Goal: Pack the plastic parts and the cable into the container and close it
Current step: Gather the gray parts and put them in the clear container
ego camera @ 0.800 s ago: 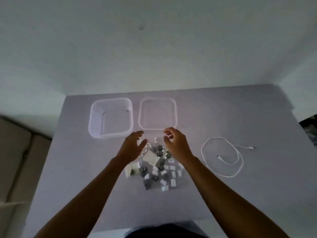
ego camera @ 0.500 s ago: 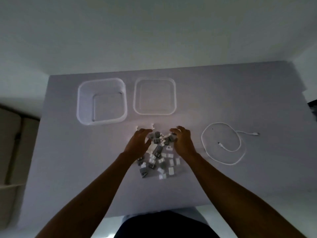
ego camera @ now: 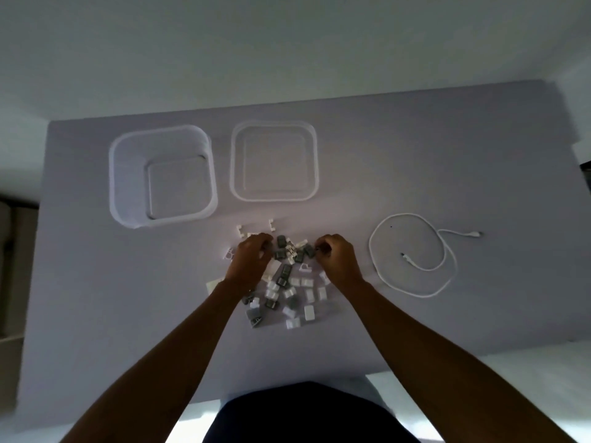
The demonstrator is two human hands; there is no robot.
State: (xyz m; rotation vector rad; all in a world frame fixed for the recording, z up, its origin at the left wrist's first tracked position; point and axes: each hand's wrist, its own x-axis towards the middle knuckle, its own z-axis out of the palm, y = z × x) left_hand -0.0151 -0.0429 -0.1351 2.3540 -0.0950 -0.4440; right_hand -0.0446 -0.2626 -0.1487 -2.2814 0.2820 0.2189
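Note:
A heap of small white and grey plastic parts point(ego camera: 284, 282) lies in the middle of the table. My left hand point(ego camera: 249, 266) is on the heap's left side, its fingers curled round some of the parts. On the right side of the heap, my right hand point(ego camera: 335, 260) curls its fingers round other parts. The clear square container point(ego camera: 128, 199) stands open and empty at the far left. Its clear lid point(ego camera: 315, 167) lies flat beside it on the right. A white cable point(ego camera: 415, 254) is coiled loosely to the right of my right hand.
The grey table point(ego camera: 96, 298) has a wall behind its far edge. Its near edge runs just above my dark clothing. A beige piece of furniture point(ego camera: 12, 266) stands off the left side.
Both hands have come down from above the heap onto it. Their fingers have curled in round parts at the heap's far end.

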